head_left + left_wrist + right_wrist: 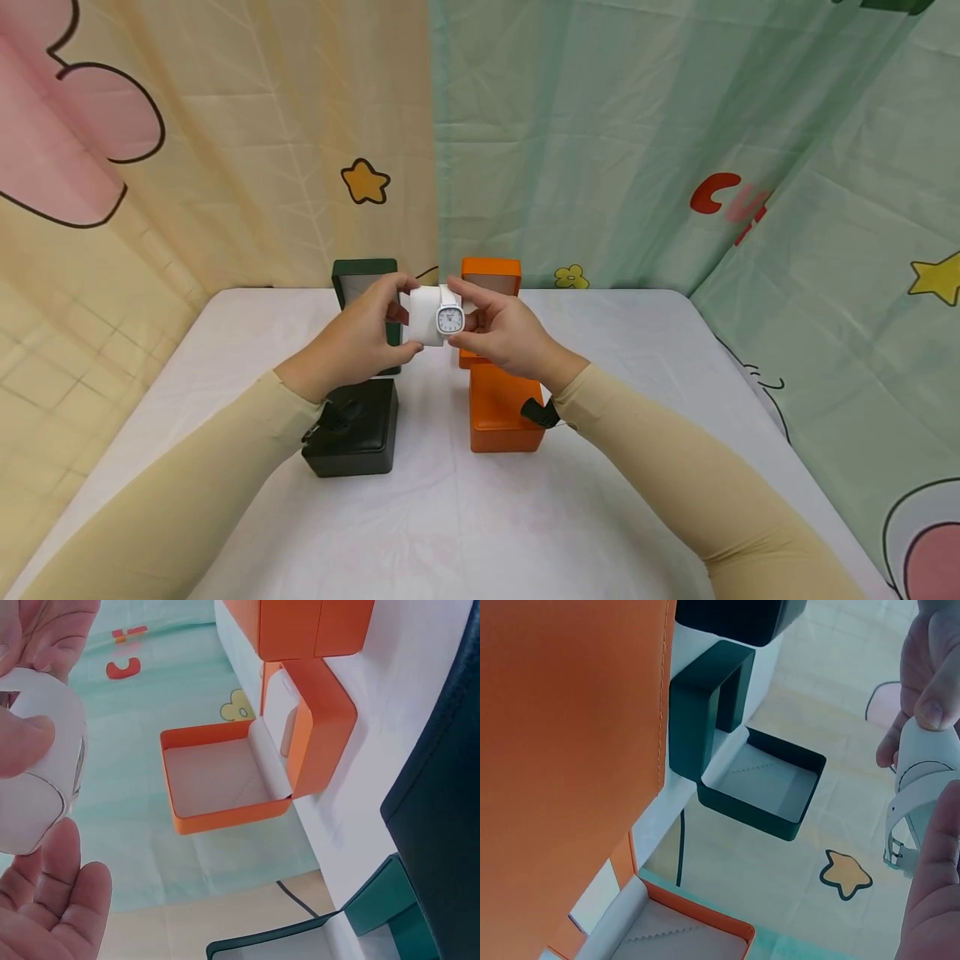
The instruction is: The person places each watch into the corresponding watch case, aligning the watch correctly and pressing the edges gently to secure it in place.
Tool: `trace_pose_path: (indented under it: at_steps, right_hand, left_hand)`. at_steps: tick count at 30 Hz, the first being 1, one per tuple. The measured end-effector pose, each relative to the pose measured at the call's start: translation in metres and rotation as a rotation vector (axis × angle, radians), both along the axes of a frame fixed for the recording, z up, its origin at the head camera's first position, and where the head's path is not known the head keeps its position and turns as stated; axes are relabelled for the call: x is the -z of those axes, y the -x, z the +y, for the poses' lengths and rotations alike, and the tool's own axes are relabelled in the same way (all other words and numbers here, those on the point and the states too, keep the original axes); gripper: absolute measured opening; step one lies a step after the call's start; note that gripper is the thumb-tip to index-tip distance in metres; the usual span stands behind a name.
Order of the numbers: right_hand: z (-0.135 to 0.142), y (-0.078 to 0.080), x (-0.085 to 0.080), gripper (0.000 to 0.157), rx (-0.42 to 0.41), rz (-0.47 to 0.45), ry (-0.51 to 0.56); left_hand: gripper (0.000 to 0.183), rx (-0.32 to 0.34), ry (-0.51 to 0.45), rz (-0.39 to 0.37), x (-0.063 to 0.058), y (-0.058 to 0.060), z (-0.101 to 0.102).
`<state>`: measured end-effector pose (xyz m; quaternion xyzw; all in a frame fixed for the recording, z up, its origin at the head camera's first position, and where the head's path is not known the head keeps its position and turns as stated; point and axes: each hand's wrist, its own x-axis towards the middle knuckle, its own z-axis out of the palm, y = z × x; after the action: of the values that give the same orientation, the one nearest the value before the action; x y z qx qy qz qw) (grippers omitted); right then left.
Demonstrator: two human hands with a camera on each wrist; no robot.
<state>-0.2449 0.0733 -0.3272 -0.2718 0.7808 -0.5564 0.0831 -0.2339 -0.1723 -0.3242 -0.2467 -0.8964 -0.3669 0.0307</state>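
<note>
A white wristwatch (451, 320) with a squarish dial is strapped round one end of a white watch cushion (424, 317), its dial towards me. My left hand (352, 337) pinches the cushion's left end between fingers and thumb. From the other side my right hand (513, 337) grips the watch end, fingers above and thumb below. The pair is held up over the table, in front of the gap between the boxes. In the right wrist view the buckled strap (904, 814) shows at the back of the cushion (928, 746).
Behind my left hand stands a green box (365, 267) with its lid up. An orange box (491, 267), lid also raised, is behind my right hand. Nearer stand a closed dark box (352, 442) and a closed orange box (504, 408). Curtains hang round the white table (457, 533).
</note>
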Motion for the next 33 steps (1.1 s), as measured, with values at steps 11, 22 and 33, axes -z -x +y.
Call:
trace_pose_path:
  at_steps: [11, 22, 33]
  right_hand:
    - [0.0006, -0.0013, -0.0029, 0.080, 0.003, -0.045, -0.038]
    - [0.0030, -0.0029, -0.0027, 0.077, -0.019, 0.007, -0.034]
    - [0.0021, -0.0037, -0.0014, 0.077, -0.045, 0.000, 0.003]
  left_hand:
    - [0.076, -0.011, -0.037, 0.027, 0.0052, -0.0012, 0.0010]
    - [0.078, -0.006, -0.087, 0.011, 0.0038, -0.0032, 0.0027]
    - [0.079, -0.011, -0.132, 0.003, 0.0040, -0.0054, 0.0067]
